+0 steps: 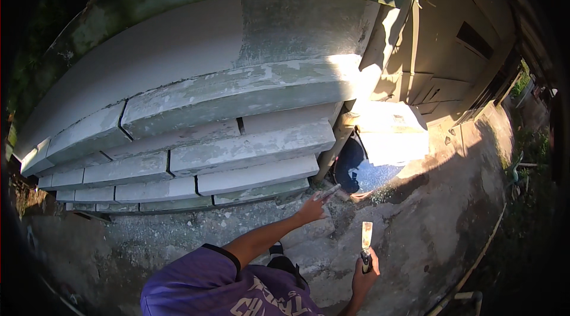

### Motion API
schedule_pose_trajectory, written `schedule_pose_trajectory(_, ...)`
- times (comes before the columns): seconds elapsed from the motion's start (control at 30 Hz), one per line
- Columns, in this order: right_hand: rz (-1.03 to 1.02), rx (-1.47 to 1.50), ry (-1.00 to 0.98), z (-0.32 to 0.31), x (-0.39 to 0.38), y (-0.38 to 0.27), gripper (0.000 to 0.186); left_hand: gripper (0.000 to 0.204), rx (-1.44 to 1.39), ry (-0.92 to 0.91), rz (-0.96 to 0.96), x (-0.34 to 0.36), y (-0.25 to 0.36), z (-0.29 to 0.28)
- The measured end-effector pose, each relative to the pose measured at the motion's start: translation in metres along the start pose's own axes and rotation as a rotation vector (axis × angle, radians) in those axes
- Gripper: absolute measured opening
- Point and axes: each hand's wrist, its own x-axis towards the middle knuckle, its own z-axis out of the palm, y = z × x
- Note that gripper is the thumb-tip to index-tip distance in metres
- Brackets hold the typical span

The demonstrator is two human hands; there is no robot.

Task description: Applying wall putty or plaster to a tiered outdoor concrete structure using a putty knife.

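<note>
My right hand (364, 277) is closed around the dark handle of a putty knife (367, 237), its pale-smeared blade pointing up and away from me. My left hand (311, 210) reaches forward at the end of a bent arm, close to the low blocks. Its fingers are closed on a thin, whitish piece (330, 193) that I cannot make out clearly. Just beyond it stands a round dark-blue tub (345, 159), with bluish, speckled contents. A sunlit white sheet or bag-like thing (393, 133) covers its far side.
Stepped rows of pale, patchily coated blocks (249, 147) fill the left and middle. A post (333, 153) rises at their right end. Rough concrete floor (409, 221) lies underfoot. A wall (445, 49) stands behind, and a pipe (469, 296) lies at lower right.
</note>
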Motion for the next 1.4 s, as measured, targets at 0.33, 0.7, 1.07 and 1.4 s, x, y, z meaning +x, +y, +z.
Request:
schedule_pose_trajectory(0.33,-0.194,0.022,-0.245,0.088,0.003,-0.051,0.042,0.033,-0.046,-0.359,-0.885,-0.435,-0.059,0.058)
schedule_pose_trajectory(0.7,-0.435,0.170,-0.813,0.215,-0.132,-0.156,0.044,0.067,-0.149,0.134,-1.852,-0.715,0.097,0.094)
schedule_pose_trajectory(1.07,-0.130,0.296,-0.817,0.239,-0.257,-0.135,0.042,0.042,-0.174,0.000,-1.904,-0.805,0.043,0.084)
schedule_pose_trajectory(1.4,0.102,0.551,-0.508,0.204,-0.244,-0.127,0.050,0.031,0.083,0.196,-1.700,-0.794,-0.051,0.080)
